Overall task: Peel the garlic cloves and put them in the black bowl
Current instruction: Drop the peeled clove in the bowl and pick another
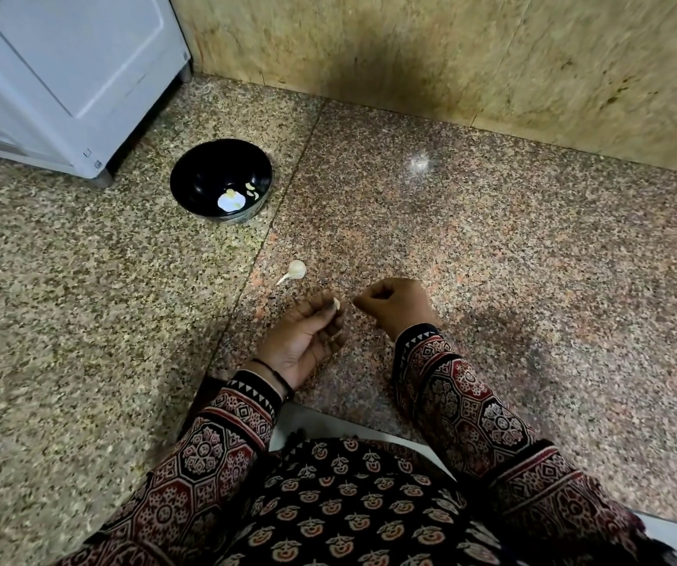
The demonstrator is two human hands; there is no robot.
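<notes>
My left hand [308, 337] pinches a small pale garlic clove [336, 304] at its fingertips, palm turned up, just above the granite counter. My right hand [396, 306] is beside it, fingers curled, and seems to pinch a thin bit of peel at its tip. A second unpeeled clove [296, 270] with a papery tail lies on the counter just beyond my left hand. The black bowl [206, 165] stands further back to the left, holding a few peeled pale pieces.
A white appliance [63, 75] stands at the back left, close to the bowl. A stone-tiled wall [451, 55] runs along the back of the granite counter [492, 239]. The counter's front edge is near my body.
</notes>
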